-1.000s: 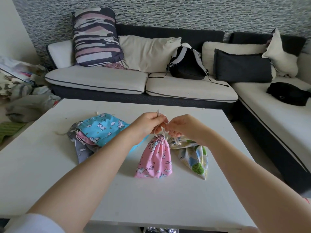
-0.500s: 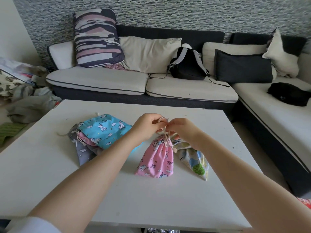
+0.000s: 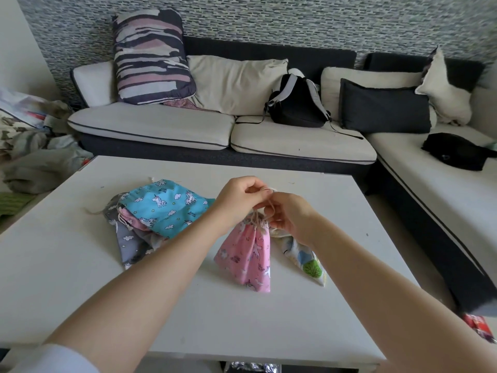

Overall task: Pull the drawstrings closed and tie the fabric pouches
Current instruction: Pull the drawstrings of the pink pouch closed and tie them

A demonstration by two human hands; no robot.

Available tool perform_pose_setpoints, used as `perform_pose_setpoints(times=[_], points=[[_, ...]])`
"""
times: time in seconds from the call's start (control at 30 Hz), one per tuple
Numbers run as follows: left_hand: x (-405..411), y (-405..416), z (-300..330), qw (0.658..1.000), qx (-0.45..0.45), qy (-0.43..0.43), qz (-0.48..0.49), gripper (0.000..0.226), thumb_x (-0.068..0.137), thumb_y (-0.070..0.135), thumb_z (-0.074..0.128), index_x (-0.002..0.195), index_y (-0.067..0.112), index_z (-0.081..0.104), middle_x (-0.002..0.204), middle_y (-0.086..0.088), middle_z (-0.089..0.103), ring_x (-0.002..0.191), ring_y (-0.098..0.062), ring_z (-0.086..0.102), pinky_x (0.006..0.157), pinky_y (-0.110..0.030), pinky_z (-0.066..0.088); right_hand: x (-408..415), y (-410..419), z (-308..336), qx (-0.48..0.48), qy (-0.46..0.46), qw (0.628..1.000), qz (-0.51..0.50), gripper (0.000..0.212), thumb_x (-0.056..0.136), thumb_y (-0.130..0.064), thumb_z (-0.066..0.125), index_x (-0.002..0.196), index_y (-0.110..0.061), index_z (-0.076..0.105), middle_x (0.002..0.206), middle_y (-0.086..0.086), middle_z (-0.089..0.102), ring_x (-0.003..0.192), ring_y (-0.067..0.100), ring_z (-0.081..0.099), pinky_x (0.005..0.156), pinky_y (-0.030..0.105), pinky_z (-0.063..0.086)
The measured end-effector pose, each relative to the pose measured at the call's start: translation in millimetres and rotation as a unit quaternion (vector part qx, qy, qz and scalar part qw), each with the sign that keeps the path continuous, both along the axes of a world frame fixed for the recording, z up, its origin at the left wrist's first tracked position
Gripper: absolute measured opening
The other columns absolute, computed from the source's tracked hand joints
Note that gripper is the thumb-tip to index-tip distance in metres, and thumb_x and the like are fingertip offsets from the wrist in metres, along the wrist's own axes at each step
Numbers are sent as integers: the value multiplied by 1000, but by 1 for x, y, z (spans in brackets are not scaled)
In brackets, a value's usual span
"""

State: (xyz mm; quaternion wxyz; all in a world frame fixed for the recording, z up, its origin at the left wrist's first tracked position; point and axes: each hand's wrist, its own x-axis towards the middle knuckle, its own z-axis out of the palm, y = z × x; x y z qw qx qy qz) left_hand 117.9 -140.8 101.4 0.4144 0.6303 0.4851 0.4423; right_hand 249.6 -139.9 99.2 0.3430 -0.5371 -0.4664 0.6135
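Observation:
A pink unicorn pouch (image 3: 247,254) lies on the white table (image 3: 80,278), its neck gathered tight at the far end. Its pale drawstring (image 3: 269,204) runs up from the neck into both hands. My left hand (image 3: 239,197) pinches the string just above the neck. My right hand (image 3: 290,214) grips the string beside it, fingers curled. A white pouch with a tree print (image 3: 304,254) lies under my right wrist, partly hidden. To the left sits a pile with a blue unicorn pouch (image 3: 166,205) on top of a pink one and a grey cloud pouch (image 3: 129,238).
A sofa (image 3: 161,130) with cushions and a black backpack (image 3: 295,103) stands behind the table and wraps round the right side. Crumpled clothes (image 3: 29,157) lie on the floor at the left. A red packet (image 3: 476,327) lies on the floor at the lower right.
Both hands have worked the drawstring at the pink pouch's neck: the string stood up straight between the fingers before, and it loops between the two hands now. The pouch shifted slightly.

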Motion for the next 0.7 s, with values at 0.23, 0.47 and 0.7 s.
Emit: perform_pose_setpoints(times=[0.23,0.47,0.7], points=[[4,-1,1,1000,-1,-19,-17,6,85,15,64,88,15,70,74,8,67,63,6,62,64,-6,46,-5,5,-2,-62,12,991,-114,51,88,-27,52,40,-14,62,50,-2,45,48,13,35,50,22,33],[4,0,2,1000,10,8,-13,14,89,26,58,79,30,68,79,15,69,72,11,58,69,-10,43,-4,12,1,-51,-2,986,-162,20,83,-13,63,64,-10,56,56,0,42,50,11,35,51,23,32],[7,7,14,941,-169,-285,67,30,93,21,48,67,21,62,83,5,66,84,-13,54,70,-29,38,4,22,16,-52,197,949,-241,27,93,-13,43,71,-17,56,59,-6,66,70,13,56,72,29,38]])
